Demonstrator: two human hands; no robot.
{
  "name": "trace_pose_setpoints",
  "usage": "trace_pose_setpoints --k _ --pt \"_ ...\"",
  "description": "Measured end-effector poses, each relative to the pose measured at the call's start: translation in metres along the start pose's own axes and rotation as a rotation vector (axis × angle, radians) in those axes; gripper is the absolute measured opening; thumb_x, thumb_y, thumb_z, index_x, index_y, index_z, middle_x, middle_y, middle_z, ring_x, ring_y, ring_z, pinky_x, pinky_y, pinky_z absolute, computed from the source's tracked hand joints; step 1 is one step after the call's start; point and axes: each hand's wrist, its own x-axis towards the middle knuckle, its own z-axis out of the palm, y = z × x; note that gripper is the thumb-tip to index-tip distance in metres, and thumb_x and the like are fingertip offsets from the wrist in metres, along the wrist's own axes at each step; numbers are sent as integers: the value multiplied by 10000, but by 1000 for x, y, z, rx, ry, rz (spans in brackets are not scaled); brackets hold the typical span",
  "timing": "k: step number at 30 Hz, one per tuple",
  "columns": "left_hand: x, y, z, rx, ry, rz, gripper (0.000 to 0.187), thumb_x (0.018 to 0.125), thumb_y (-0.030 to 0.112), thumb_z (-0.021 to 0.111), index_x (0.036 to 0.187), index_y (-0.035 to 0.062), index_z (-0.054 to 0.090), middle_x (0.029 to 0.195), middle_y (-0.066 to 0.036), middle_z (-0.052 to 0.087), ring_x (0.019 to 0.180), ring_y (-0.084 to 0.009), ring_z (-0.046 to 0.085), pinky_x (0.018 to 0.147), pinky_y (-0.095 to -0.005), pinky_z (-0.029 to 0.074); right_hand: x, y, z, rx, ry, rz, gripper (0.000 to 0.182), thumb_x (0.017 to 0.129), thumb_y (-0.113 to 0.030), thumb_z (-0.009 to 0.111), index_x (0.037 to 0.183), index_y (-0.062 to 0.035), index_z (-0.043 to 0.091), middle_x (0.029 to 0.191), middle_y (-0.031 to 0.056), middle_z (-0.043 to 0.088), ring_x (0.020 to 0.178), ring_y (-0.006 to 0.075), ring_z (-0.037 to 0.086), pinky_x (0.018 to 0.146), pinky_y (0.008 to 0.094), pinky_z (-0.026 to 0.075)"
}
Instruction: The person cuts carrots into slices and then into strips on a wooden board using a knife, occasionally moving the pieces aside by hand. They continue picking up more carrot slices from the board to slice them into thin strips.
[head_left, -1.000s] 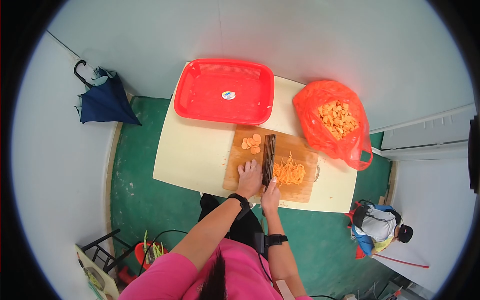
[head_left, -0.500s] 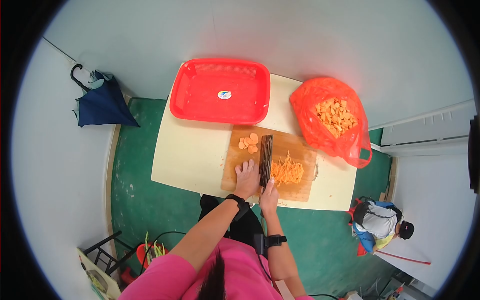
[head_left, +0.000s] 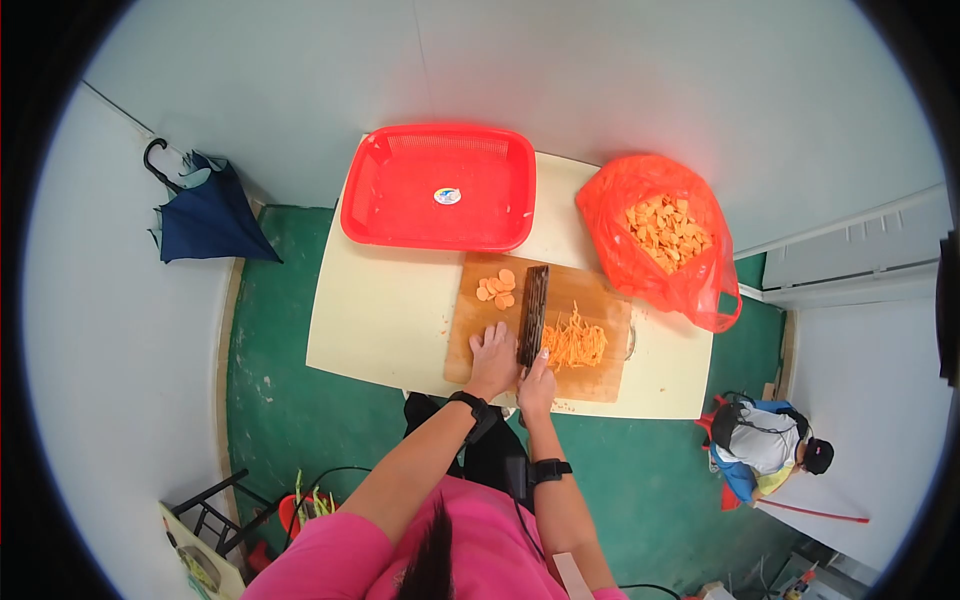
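Gripping the dark, rectangular metal cleaver (head_left: pixel 534 312), the right hand (head_left: pixel 537 388) likely guides it. Left hand (head_left: pixel 494 362): likely bracing, grip indiscernible.

This looks like a food-preparation room, its pale walls (head_left: pixel 560 60) and spotted green floor (head_left: pixel 640 480) set around a table (head_left: pixel 390 310) with a wooden cutting board (head_left: pixel 590 288), a knife (head_left: pixel 534 310), orange shreds (head_left: pixel 575 345), a red basket (head_left: pixel 420 215) at far left and a red bag (head_left: pixel 700 292) of orange pieces (head_left: pixel 667 232) at far right.
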Motion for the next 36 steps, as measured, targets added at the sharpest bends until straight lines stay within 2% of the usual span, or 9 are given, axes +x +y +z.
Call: trace_pose_setpoints --k 2,3,5,6,8,18,20,26,36 --pt "-1 -10 8 1 58 55 199 839 141 620 1008 40 594 1082 -129 523 1073 -306 479 861 -476 315 -4 -1 -8 73 -68 137 748 1059 -550 272 685 33 556 563 114 523 534 242 543 539 410 421" --pt "-1 -11 7 2 60 54 199 839 141 620 1008 40 594 1082 -129 523 1073 -306 479 861 -476 315 -5 -3 -11 73 -69 136 748 1059 -550 272 685 33 556 563 114 523 534 242 543 539 410 421" --pt "0 -10 8 2 58 63 186 869 140 588 1018 30 605 1072 -137 530 1062 -310 484 864 -472 315 -8 -5 -16 235 -106 182 720 1054 -574 274 645 -30 508 529 43 472 454 154 471 445 338 367" --pt "0 -9 8 -1 58 63 186 869 140 588 1018 30 605 1072 -137 530 1062 -310 484 864 -472 315 -8 -5 -17 234 -104 181 720 1054 -574 274 645 -30 508 529 43 472 454 154 471 445 338 367" --pt "2 -5 10 -6 60 10 174 891 142 563 1010 25 611 1069 -144 538 1044 -310 493 865 -474 314 -7 -6 -19 280 -97 167 675 1020 -653 266 669 -102 438 488 -13 380 365 112 361 351 278 282" --pt "12 9 10 46 126 26 203 876 163 560 1006 18 619 1085 -149 583 1048 -295 514 893 -477 321 -8 -21 -40 345 -105 181 660 1041 -610 266 678 -91 447 492 -4 388 387 117 388 378 285 314" --pt "11 8 14 88 254 130 130 880 150 587 971 58 595 1015 -121 557 1014 -292 512 875 -481 314 -9 -27 -44 357 -103 224 656 1042 -609 263 671 -98 440 494 -3 391 381 113 383 367 279 300" --pt "10 13 2 -18 241 35 163 868 128 604 1017 91 550 1010 -108 553 1025 -295 507 868 -474 311 -11 -28 -49 360 -126 162 662 1040 -616 254 669 -99 439 493 -6 386 378 113 386 361 277 294" --pt "6 13 0 -49 270 30 212 828 96 616 1029 99 548 1010 -95 545 1031 -293 502 858 -472 301 -13 -23 -46 380 -204 207 663 1037 -623 255 663 -102 423 492 -9 374 380 109 379 368 275 294"
